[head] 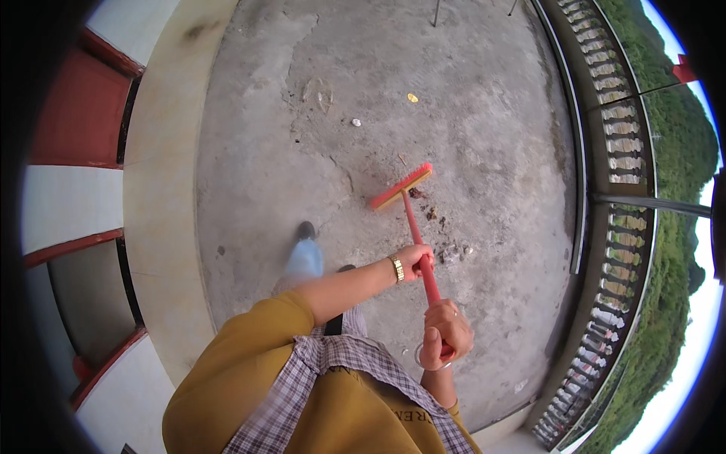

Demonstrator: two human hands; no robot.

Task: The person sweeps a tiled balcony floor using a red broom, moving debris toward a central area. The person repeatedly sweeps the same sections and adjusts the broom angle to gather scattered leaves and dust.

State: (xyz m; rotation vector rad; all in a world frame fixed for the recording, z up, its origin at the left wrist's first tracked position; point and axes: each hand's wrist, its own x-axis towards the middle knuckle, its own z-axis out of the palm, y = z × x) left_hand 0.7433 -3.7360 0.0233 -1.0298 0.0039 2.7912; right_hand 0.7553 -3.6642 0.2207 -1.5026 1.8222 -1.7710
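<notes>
A push broom with a red handle point(412, 218) slants away from me. Its yellow head point(404, 190) carries pink-red bristles point(401, 186), slightly blurred, low over the concrete floor. My left hand point(417, 261), with a gold-coloured watch point(396, 268) at the wrist, grips the middle of the handle. Closer to my body, my right hand point(448, 332) is closed around the handle's upper end; a bangle point(420, 356) circles that wrist. Just right of the broom head lies dark debris point(417, 193). Crumpled clear plastic point(450, 253) and small scraps trail nearer to me.
Farther out on the cracked concrete floor point(488, 130) lie a yellow scrap point(413, 97) and a white scrap point(356, 122). A balustrade point(624, 133) borders the right side. Along the left runs a tiled strip point(164, 170) beside a wall with red-framed openings. My shoe point(305, 230) is partly visible.
</notes>
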